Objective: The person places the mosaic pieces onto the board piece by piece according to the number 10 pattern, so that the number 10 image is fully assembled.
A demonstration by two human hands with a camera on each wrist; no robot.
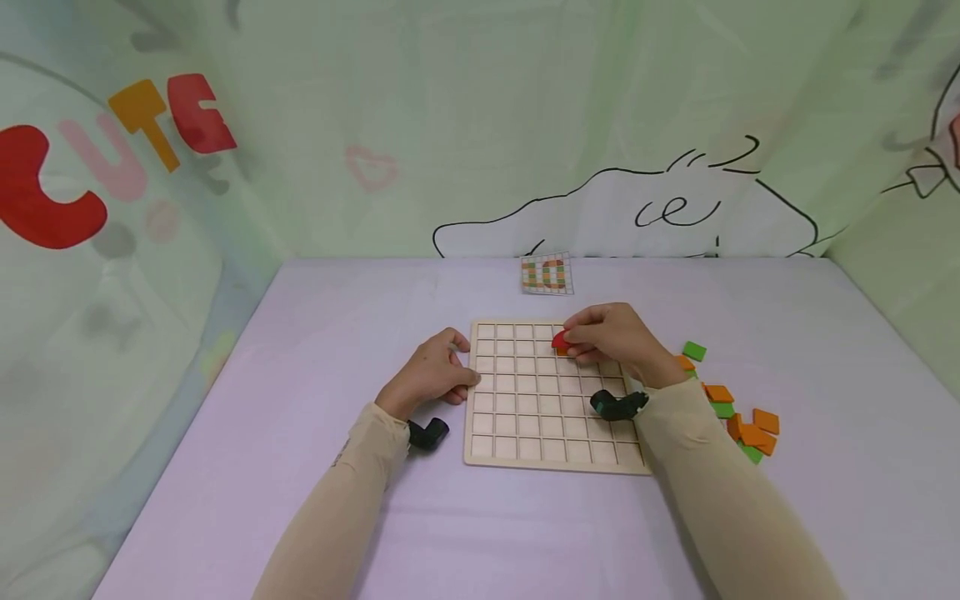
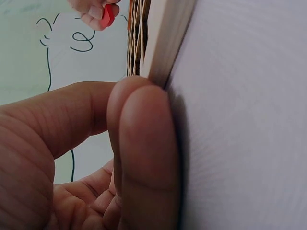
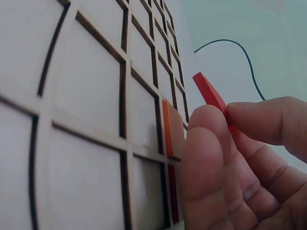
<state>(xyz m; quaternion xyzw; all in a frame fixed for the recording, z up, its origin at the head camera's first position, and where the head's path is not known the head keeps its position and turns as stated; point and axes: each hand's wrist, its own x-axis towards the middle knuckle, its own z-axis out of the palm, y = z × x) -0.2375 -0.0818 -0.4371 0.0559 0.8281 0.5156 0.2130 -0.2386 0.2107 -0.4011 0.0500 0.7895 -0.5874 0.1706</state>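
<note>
A wooden grid board (image 1: 517,465) lies flat on the table. My left hand (image 1: 431,371) rests at its left edge, its fingertips (image 2: 148,129) touching the rim. Over the upper part of the board, my right hand (image 1: 618,337) pinches a red tile (image 3: 208,91) with a rounded side between thumb and fingers. The red tile is held tilted, off the grid. Just below it, an orange tile (image 3: 171,129) sits in a cell. Beside that, a dark red piece (image 3: 173,191) shows in part, mostly hidden by the fingers.
Loose orange and green tiles (image 1: 718,393) lie scattered right of the board, partly behind my right sleeve. A card (image 1: 546,275) with a coloured grid pattern lies beyond the board. A printed cloth (image 1: 360,125) hangs behind the table.
</note>
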